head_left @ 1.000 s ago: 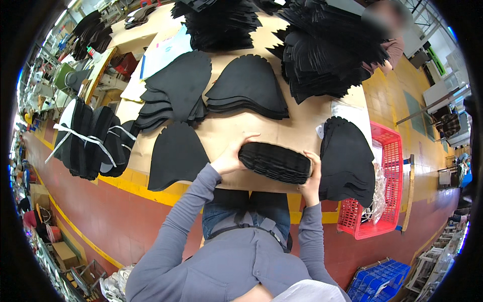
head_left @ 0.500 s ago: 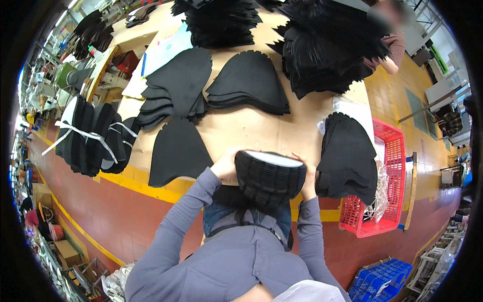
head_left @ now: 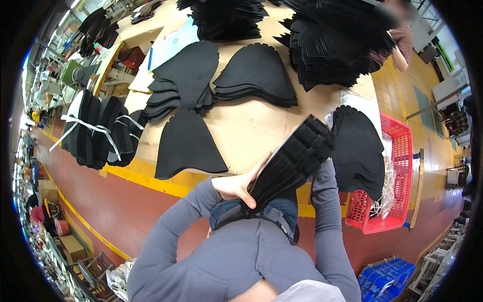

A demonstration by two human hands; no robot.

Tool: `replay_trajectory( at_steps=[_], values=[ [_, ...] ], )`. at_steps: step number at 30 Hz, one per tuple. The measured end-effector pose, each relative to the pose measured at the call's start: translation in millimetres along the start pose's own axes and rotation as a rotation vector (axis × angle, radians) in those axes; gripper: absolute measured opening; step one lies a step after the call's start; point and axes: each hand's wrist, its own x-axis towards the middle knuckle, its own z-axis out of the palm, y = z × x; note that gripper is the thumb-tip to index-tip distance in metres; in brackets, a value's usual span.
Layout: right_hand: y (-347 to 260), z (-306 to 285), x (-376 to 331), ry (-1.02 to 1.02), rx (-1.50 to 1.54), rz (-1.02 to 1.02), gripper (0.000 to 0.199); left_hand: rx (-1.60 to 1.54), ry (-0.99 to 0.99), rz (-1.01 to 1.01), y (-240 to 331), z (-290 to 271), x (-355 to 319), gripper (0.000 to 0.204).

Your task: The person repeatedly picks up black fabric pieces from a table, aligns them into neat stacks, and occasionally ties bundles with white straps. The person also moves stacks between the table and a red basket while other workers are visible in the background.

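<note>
A thick stack of black cut pieces (head_left: pixel 294 158) is held tilted in front of my waist, its right end raised and its layered edges facing me. My left hand (head_left: pixel 241 183) is closed round its lower left end, thumb on the near side. My right forearm reaches up to the raised end, where the stack hides my right hand and its fingers. On the table left of the stack lies a flat black bell-shaped piece (head_left: pixel 188 146). Beside my right wrist, more black pieces (head_left: pixel 356 151) lie layered over the table's edge.
Two fanned piles, a left pile (head_left: pixel 183 75) and a right pile (head_left: pixel 256 75), lie across the table (head_left: pixel 251 126). Tall black stacks (head_left: pixel 332 50) stand behind. A bundle tied with white strips (head_left: pixel 98 131) is at left, a red basket (head_left: pixel 402 176) at right. Another person (head_left: pixel 402 43) is far right.
The stack has turned from level to slanting, its right end now up and away from me. My right hand has gone out of sight behind it; my left thumb now lies across the near side.
</note>
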Motion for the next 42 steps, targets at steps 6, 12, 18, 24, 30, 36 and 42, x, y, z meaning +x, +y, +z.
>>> replay_trajectory(
  at_steps=[6,12,18,24,30,36,42],
  values=[
    [18.8,6.5,31.7,-0.178,0.103,0.102,0.09,0.086,0.285,0.064,-10.9,8.8,-2.7,0.094],
    [35.0,20.7,24.6,0.111,-0.29,-0.125,0.069,0.063,0.467,0.171,-20.0,8.3,5.9,0.129],
    [11.1,52.0,-19.9,0.357,-0.098,-0.055,0.031,-0.24,0.676,0.249,-24.6,14.6,9.5,0.07],
    [-23.8,90.1,-43.8,0.274,0.12,-0.117,0.038,-0.403,0.721,0.248,-28.9,14.4,6.2,0.038],
    [-42.0,108.0,-32.6,0.284,0.126,-0.138,0.046,-0.338,0.754,0.319,-38.5,18.8,9.0,0.041],
    [-51.9,119.5,-38.0,0.452,0.074,-0.117,0.039,-0.364,0.691,0.282,-48.2,15.0,7.5,0.051],
    [-59.6,121.6,-39.2,0.506,-0.351,-0.109,0.01,-0.392,0.668,0.316,-61.0,12.2,7.8,0.054]
  ],
)
